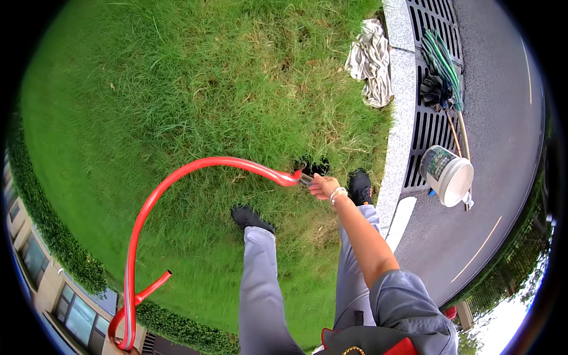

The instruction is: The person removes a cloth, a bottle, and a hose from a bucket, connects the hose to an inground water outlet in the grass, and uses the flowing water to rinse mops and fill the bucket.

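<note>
A thick red hose (190, 170) with a pale stripe arches over the grass from the lower left to a dark hole (313, 165) in the ground. Its near end is bent and flattened there. My right hand (324, 186), a beaded bracelet at the wrist, pinches a small shiny grey piece (306, 179) right against that hose end; its exact kind cannot be made out. At the lower left rim, a sliver of my left hand (125, 350) grips the hose where it loops back. The other, cut end of the hose sticks out above that loop.
My dark shoes (251, 217) stand either side on the grass. A pale stone kerb (400, 118) runs along the right, with a crumpled whitish cloth (371, 62) beside it. Beyond lie drain grates (436, 16), a green-bristled broom (441, 59) and a white bucket (454, 180) on its side.
</note>
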